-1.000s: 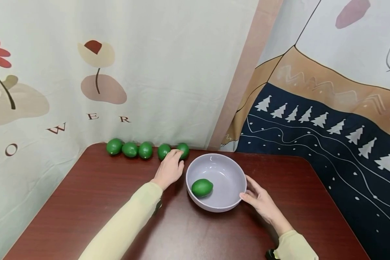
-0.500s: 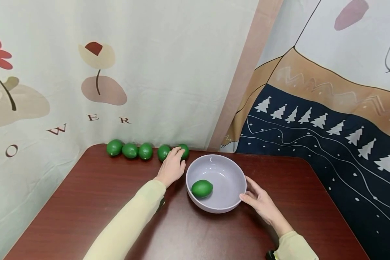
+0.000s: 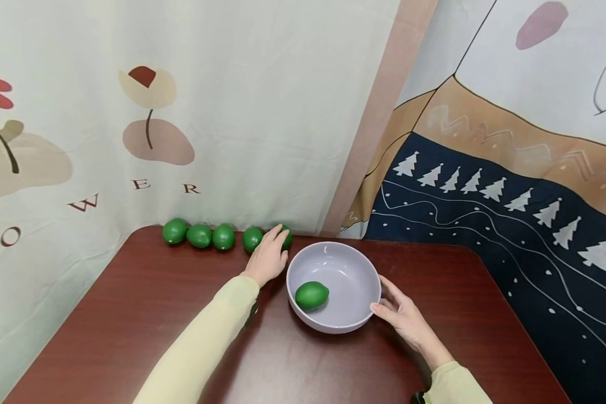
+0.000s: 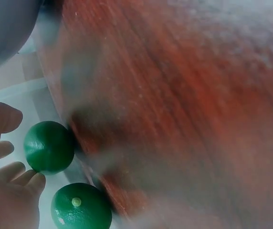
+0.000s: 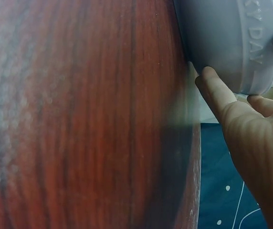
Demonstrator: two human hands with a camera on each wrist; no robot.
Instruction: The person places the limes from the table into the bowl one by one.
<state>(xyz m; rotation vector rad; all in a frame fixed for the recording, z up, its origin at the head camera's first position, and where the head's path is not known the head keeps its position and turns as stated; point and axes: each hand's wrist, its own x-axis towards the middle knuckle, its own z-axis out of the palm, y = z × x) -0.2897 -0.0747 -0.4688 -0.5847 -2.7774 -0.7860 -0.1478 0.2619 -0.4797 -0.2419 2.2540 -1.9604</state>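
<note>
My left hand (image 3: 269,255) reaches over the rightmost lime (image 3: 286,238) in the back row and partly hides it in the head view. In the left wrist view that lime (image 4: 49,147) lies between the spread thumb (image 4: 5,117) and fairly straight fingers, with the thumb apart from it. My right hand (image 3: 404,314) holds the lilac bowl (image 3: 353,292) at its right side. Its thumb is at the rim, and a fingertip (image 5: 208,72) touches the lower outer wall in the right wrist view. One lime (image 3: 311,295) lies inside the bowl at the left.
Several more limes (image 3: 223,237) line the back edge of the dark red wooden table (image 3: 146,314), left of my left hand. A pale curtain (image 3: 257,140) hangs right behind them. Dark blue patterned cloth (image 3: 434,219) hangs at the right.
My left hand has shifted slightly, and its fingers look straighter over the rightmost lime. The right hand stays at the bowl. The whole head view has shifted slightly.
</note>
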